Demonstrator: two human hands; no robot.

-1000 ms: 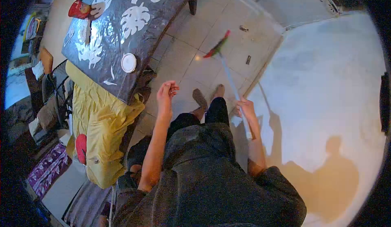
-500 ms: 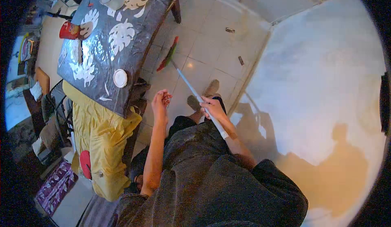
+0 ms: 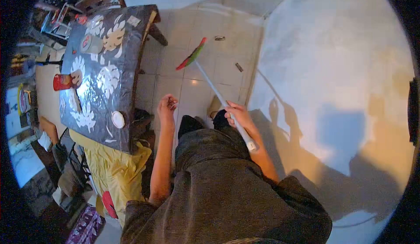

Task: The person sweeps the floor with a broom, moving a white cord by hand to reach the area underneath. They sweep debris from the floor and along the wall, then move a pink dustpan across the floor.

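Note:
My right hand (image 3: 238,114) grips the white handle of a broom (image 3: 213,84), whose red and green head (image 3: 191,54) rests on the tiled floor ahead, near the table's corner. My left hand (image 3: 166,108) hangs free in front of me with fingers loosely curled, holding nothing, close to the table's edge. My feet show below the hands, one sandalled foot (image 3: 215,105) beside the handle.
A table (image 3: 131,95) with a dark leaf-pattern cloth stands left, bearing a red cup (image 3: 63,82), a tin (image 3: 91,44) and a white lid (image 3: 117,119). Yellow cloth (image 3: 114,172) hangs below it. A pale wall (image 3: 332,82) rises right. Small bits of debris (image 3: 239,66) lie on the floor.
The broom head swung from the right near the wall to the left by the table, then forward. My right hand came toward my body. The view turned, showing more of the table.

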